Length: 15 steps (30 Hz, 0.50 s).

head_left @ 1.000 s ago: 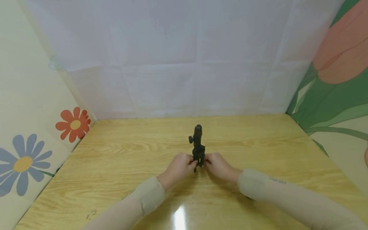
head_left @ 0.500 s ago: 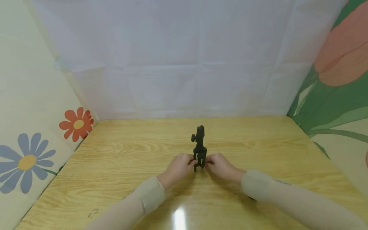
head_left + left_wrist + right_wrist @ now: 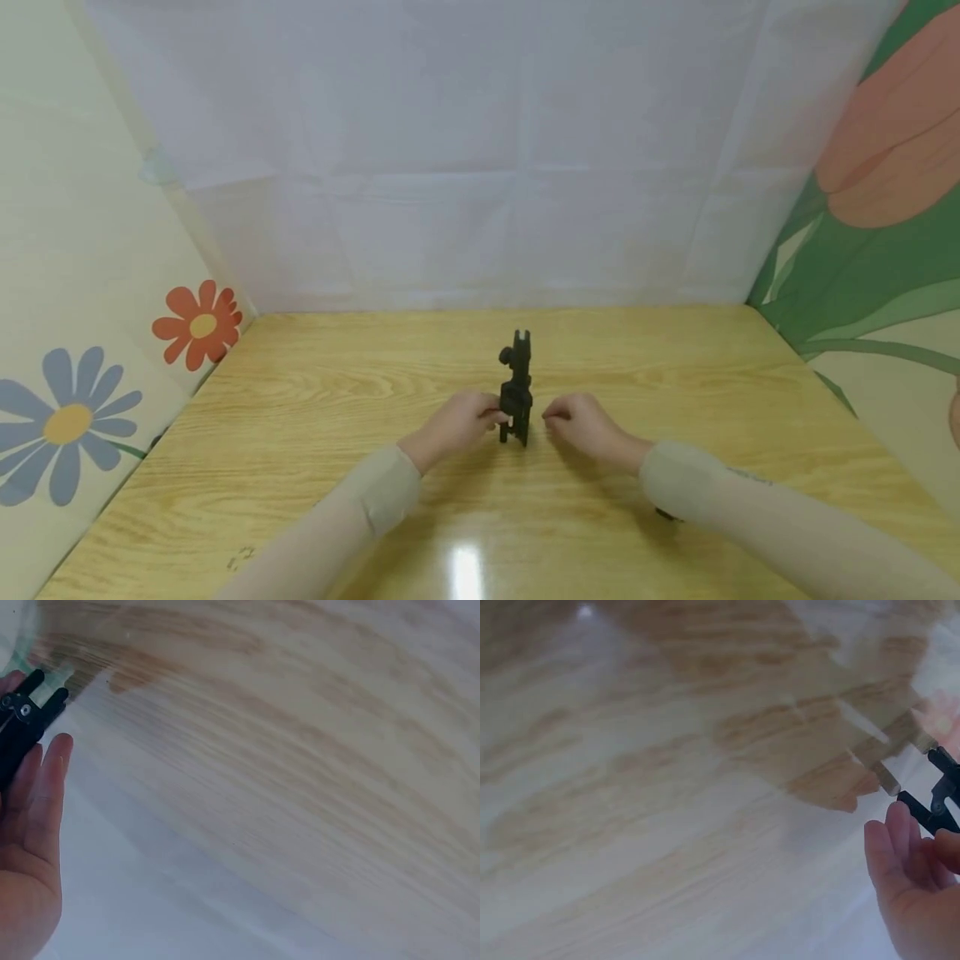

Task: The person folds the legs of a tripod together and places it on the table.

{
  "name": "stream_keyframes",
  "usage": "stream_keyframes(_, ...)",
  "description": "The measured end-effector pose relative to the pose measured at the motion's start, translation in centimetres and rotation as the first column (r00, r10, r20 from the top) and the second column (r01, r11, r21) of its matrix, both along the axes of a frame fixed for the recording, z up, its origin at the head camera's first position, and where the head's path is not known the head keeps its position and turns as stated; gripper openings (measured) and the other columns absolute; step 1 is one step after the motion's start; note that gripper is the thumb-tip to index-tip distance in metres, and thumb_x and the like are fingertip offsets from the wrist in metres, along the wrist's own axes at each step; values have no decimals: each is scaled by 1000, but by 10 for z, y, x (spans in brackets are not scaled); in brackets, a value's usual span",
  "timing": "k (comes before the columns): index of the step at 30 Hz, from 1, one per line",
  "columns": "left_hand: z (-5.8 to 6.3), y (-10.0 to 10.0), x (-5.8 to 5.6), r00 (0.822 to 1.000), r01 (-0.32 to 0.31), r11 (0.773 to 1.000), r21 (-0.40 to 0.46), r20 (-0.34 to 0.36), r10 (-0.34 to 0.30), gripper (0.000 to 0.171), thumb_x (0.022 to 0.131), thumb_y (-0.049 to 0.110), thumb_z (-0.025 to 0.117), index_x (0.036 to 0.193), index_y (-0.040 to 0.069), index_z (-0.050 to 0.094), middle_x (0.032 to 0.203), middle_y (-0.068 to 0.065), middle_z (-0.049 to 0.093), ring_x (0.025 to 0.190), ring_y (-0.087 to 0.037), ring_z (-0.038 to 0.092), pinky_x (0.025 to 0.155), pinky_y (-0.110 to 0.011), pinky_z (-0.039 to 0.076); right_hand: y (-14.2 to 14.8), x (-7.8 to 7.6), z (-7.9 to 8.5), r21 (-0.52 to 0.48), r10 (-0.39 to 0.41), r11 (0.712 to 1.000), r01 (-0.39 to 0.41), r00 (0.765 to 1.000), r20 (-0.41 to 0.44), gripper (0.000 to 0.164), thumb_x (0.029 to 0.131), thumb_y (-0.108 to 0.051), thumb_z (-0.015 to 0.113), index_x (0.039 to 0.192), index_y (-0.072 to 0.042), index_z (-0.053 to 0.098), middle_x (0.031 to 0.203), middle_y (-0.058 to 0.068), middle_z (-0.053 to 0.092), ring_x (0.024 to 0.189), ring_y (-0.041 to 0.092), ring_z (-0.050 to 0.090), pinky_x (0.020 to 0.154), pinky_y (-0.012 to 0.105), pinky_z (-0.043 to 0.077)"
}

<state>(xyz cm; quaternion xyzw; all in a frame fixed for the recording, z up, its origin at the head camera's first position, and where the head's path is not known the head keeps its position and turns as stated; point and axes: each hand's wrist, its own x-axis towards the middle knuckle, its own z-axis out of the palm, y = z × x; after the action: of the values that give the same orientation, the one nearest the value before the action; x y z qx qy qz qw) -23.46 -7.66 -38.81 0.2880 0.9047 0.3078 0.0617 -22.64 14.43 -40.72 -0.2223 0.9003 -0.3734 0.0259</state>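
Note:
A small black tripod with a side knob stands upright over the middle of the table, its legs close together at the bottom. My left hand pinches its lower part from the left. In the left wrist view two dark leg ends of the tripod show beyond the left hand. On the other side my right hand is a small gap from the tripod, thumb and fingertips close together, holding nothing. The right wrist view has the right hand beside the legs, fingers fairly straight.
The wood-grain table has a glossy top that mirrors light. A white sheet hangs behind it. Flower-patterned panels stand at the left and right edges.
My right hand has let go of the tripod and shifted slightly right. The tripod has turned about its upright axis, so its legs look narrower. My left hand keeps its grip.

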Motion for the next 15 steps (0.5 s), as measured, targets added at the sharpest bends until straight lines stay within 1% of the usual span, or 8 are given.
stream_keyframes(2,0,-2,-2,1000,14,1000,9,28,-15,15,98,8,57,99,0,70,91,-11,70,77,-20,65,69,-32,54,-1,0,2,-9,-13,1000,13,1000,2,13,91,3,62,101,8,70,99,19,70,92,31,67,80,40,55)
stream_keyframes(6,1,-5,-7,996,43,999,25,76,-45,17,99,8,55,105,-1,69,99,-14,70,84,-24,67,76,-36,55,-2,0,5,-47,0,999,0,1000,-3,18,91,4,60,107,9,67,105,21,69,98,34,65,85,42,54)
stream_keyframes(10,2,-7,-10,993,70,997,37,90,-73,20,100,9,54,109,-1,69,104,-15,70,87,-26,68,81,-39,54,-4,-1,6,-72,26,997,-27,999,-19,19,91,6,59,109,10,67,106,22,68,98,35,65,84,41,54)
stream_keyframes(15,0,-8,-14,991,101,994,51,81,-105,22,101,8,52,112,-1,68,107,-16,70,88,-27,68,83,-40,54,-7,-4,5,-83,43,996,-45,999,-29,18,92,5,60,107,7,69,107,20,69,99,33,66,85,42,54)
